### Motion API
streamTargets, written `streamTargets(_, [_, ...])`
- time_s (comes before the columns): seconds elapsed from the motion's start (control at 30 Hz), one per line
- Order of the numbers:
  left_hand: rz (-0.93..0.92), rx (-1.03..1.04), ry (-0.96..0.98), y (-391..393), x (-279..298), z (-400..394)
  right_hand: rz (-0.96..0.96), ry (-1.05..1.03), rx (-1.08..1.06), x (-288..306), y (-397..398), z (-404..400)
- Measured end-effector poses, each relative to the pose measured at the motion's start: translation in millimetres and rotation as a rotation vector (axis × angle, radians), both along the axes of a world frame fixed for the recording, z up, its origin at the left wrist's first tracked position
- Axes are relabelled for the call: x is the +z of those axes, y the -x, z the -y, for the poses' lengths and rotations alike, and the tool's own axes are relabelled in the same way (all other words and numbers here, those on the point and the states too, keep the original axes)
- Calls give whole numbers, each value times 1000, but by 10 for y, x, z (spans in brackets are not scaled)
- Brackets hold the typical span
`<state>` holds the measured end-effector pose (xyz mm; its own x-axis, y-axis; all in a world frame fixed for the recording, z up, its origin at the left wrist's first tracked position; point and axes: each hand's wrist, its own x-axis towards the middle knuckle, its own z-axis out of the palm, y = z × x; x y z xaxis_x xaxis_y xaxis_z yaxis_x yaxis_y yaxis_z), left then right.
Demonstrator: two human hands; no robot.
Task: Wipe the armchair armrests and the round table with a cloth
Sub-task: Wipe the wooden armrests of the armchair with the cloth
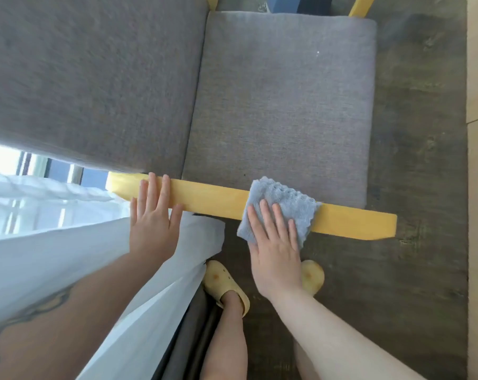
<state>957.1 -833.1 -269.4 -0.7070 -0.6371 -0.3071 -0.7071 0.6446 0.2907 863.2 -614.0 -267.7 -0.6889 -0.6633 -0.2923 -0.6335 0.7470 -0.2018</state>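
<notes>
Grey-blue cloth pressed flat on the yellow wooden armrest under the right hand.

Right fingers lie spread and flat on the near half of the cloth, pinning it to the armrest rather than curling round it; the cloth's fluffy far half, with a scalloped edge, shows beyond the fingertips and drapes over both edges of the bar. Left hand rests open and empty on the same armrest, well to the left of the cloth, fingers straight and slightly fanned. Armrest is a smooth, flat, long plank with an angled end. Beyond it sit the armchair's woven grey seat cushion and back cushion, the latter blurred. White sheer curtain hangs by the left forearm; yellow slippers, seemingly rubber, stand on dark wood-grain floor.
</notes>
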Motion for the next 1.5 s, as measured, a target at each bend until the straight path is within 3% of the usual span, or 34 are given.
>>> streamTargets(0.07, [-21,13,3,-50,1,69,-46,-28,75,-22,90,-322])
streamTargets(0.13, [-36,23,23,-84,-11,158,-85,-67,-143,-28,162,-515])
streamTargets(0.23, [-42,11,48,-97,-63,281,-81,-64,-421,-24,161,-61])
streamTargets(0.37, [-14,-20,74,-134,-145,305,-14,6,59,-34,-74,629])
streamTargets(0.47, [-6,-57,72,-184,-153,358,-46,-15,209,-81,55,372])
streamTargets(0.57, [-41,-76,56,-218,-130,398,-77,-46,22,-79,130,126])
streamTargets(0.67, [-81,-37,22,-235,-114,353,-66,-6,-297,-45,-88,596])
streamTargets(0.7, [-91,-22,8,-251,-113,334,-26,13,-277,-19,-175,783])
streamTargets(0.77, [-113,3,-14,-301,-113,315,26,23,-32,-1,-273,895])
streamTargets(0.83, [-127,34,-32,-364,-103,318,36,1,234,15,-196,630])
streamTargets(0.9, [-143,78,-34,-415,-79,342,32,-30,318,64,-76,269])
streamTargets(0.97, [-154,114,-24,-455,-56,375,71,-13,150,98,-3,183])
streamTargets(1.07, [-153,156,-50,-463,-44,437,129,38,-135,144,-52,778])
streamTargets(1.17, [-161,186,-86,-445,-4,517,120,35,124,116,-215,1196])
streamTargets(1.23, [-159,168,-115,-460,33,568,72,9,270,71,-192,1009])
streamTargets(1.3, [-141,133,-130,-493,70,618,11,-38,222,35,-134,659])
streamTargets(1.37, [-124,102,-133,-528,93,662,-25,-87,26,59,-112,531])
streamTargets(1.43, [-136,97,-134,-549,84,683,-34,-102,-105,60,-170,799])
streamTargets(1.5, [-166,120,-145,-557,70,694,1,-59,-68,47,-278,1267])
